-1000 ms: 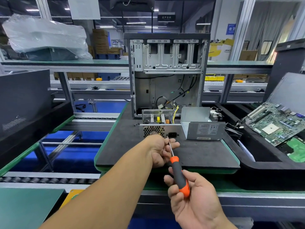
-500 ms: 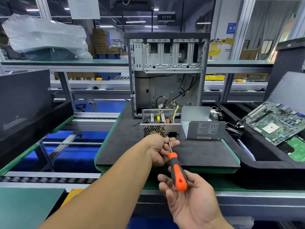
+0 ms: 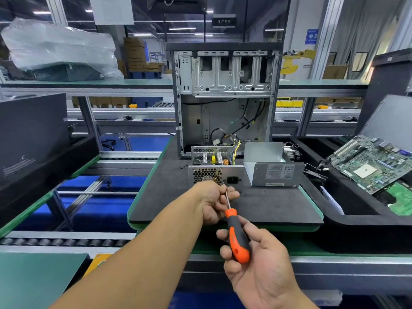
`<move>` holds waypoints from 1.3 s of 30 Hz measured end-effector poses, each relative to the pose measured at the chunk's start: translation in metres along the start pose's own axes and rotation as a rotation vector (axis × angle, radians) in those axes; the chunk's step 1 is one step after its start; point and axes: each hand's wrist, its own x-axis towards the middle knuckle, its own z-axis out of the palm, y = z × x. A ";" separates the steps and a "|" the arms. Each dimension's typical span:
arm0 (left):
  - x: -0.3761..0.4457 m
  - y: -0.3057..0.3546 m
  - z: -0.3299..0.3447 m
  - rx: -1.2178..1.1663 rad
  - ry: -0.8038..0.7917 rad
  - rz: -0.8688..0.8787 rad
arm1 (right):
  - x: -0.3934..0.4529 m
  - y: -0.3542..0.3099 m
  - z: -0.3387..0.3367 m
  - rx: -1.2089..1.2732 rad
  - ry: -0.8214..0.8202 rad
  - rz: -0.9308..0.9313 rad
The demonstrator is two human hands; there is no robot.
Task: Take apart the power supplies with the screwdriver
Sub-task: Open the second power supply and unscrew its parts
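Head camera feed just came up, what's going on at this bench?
A person is unscrewing the open grey metal power supply on the black foam mat. The right hand holds the orange-and-black screwdriver by its handle; the left hand pinches the shaft near the supply's front plate. The removed grey cover sits beside it.

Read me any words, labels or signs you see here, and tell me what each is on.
"生产车间", roughly: dark hanging sign, small and blurred.
"收", then a cut-off character: blue wall sign.
Label on the grey power supply cover: too small.
Motherboard markings: unreadable.
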 end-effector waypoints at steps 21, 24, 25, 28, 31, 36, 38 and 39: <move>0.002 0.002 0.011 -0.106 -0.009 0.110 | -0.010 -0.008 -0.021 -0.153 -0.063 -0.219; 0.004 -0.001 0.016 -0.141 0.042 0.138 | -0.011 -0.010 -0.024 -0.159 -0.054 -0.235; 0.006 -0.003 0.018 -0.173 0.063 0.140 | -0.011 -0.010 -0.025 -0.160 -0.048 -0.243; 0.009 -0.004 0.021 -0.186 0.099 0.123 | -0.011 -0.013 -0.026 -0.154 -0.021 -0.262; 0.005 -0.003 0.027 -0.072 0.081 0.099 | -0.009 -0.016 -0.025 -0.167 0.014 -0.274; 0.005 -0.002 0.035 0.135 0.018 0.092 | -0.005 -0.018 -0.020 -0.170 0.060 -0.275; 0.009 -0.002 0.035 0.161 0.010 0.084 | -0.004 -0.019 -0.019 -0.168 0.077 -0.267; 0.010 -0.001 0.035 0.169 0.007 0.081 | -0.004 -0.019 -0.019 -0.166 0.084 -0.261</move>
